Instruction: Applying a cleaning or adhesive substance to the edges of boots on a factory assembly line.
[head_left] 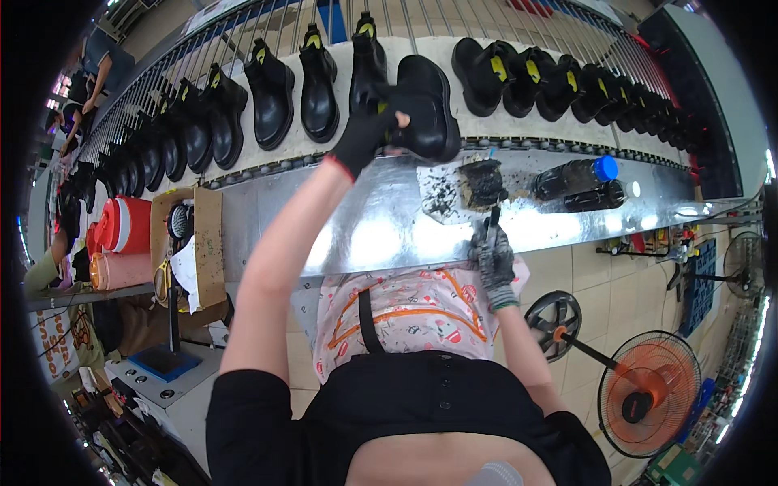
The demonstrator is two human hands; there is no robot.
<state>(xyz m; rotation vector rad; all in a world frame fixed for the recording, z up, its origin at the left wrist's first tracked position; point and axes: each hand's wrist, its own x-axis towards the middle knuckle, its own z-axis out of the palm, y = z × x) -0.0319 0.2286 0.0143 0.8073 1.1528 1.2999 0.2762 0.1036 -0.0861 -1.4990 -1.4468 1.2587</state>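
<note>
My left hand (365,138), in a black glove with bare fingertips, is closed on a black ankle boot (425,101) at the near edge of the conveyor. The boot's rounded toe and sole edge face me. Down by the bench edge, my right hand (494,263) wears a grey glove and grips a thin dark-handled tool, perhaps a brush (493,225). Its tip reaches a black-smeared block or pad (483,183); the exact kind of tip cannot be made out. Under and beside the pad is a white sheet (436,198) spotted with black.
Several black boots (271,93) line the conveyor (340,146) on both sides. A dark bottle with a blue cap (559,180) lies right on the metal bench (365,219). At left are a cardboard box (211,243) and a red jug (130,225). An orange fan (648,393) stands lower right.
</note>
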